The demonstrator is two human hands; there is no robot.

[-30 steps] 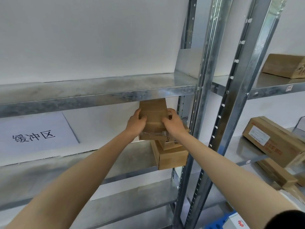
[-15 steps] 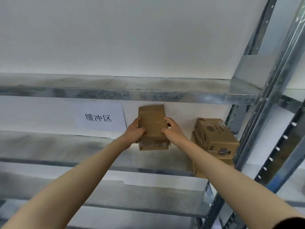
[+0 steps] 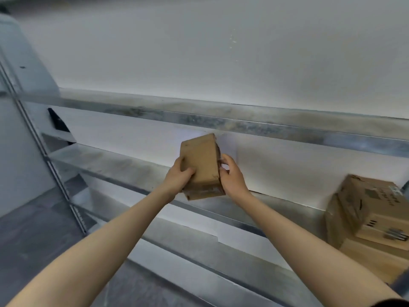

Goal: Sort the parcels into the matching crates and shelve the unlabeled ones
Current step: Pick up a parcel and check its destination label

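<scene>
A: Where's the parcel [image 3: 200, 165]?
B: Mid-frame, over the middle shelf [image 3: 115, 165] and under the upper shelf [image 3: 243, 122]. It's a plain brown carton, tilted, with the far end raised towards the wall [image 3: 199, 52].
A: Seated on the shelf?
B: Can't tell. Its near bottom edge lines up with the shelf's front lip, and the box hides any contact.
A: Hands?
B: Both are on it. The left hand [image 3: 178, 178] is curled round the near left edge, partly over the top face. The right hand [image 3: 232, 178] is curled against the right side, fingertips on the edge. It's a two-sided grip.
A: Anything else nearby?
B: Far right, well apart from the parcel, a printed top carton [image 3: 371, 209] sits skewed on a lower carton [image 3: 365, 260]. A white sheet [image 3: 230, 147] is on the wall just behind the parcel, too blurred to read. There's a steel upright [image 3: 55, 173] at the left.
</scene>
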